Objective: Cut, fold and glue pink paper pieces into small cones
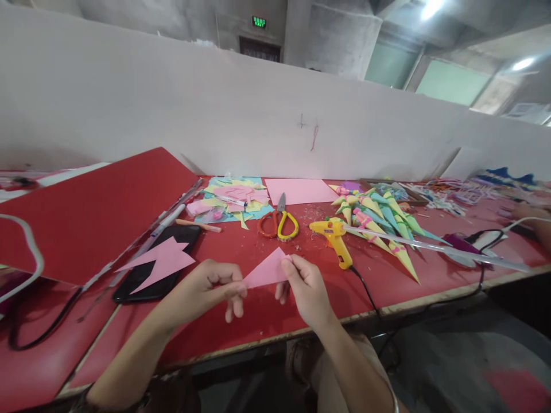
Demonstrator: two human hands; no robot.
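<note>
A pink paper triangle [267,269] is stretched between my two hands above the red table. My left hand [219,287] pinches its narrow left corner between thumb and finger. At the broader right end, my right hand [306,284] grips it, thumb on top and fingers partly hidden behind. Just beyond the paper lie scissors [282,218] with one red and one yellow handle. To their right rests a yellow glue gun [336,238] with a long clear glue stick in its back. More pink paper cut-outs [166,261] lie on a black phone-like slab [148,281] left of my hands.
Paper scraps [236,198] and a pink sheet [297,191] lie at the back by the white partition [258,115]. Yellow, green and blue paper cones [387,218] are piled right. A red board [107,212] leans at left. Another person's arm [534,221] shows far right.
</note>
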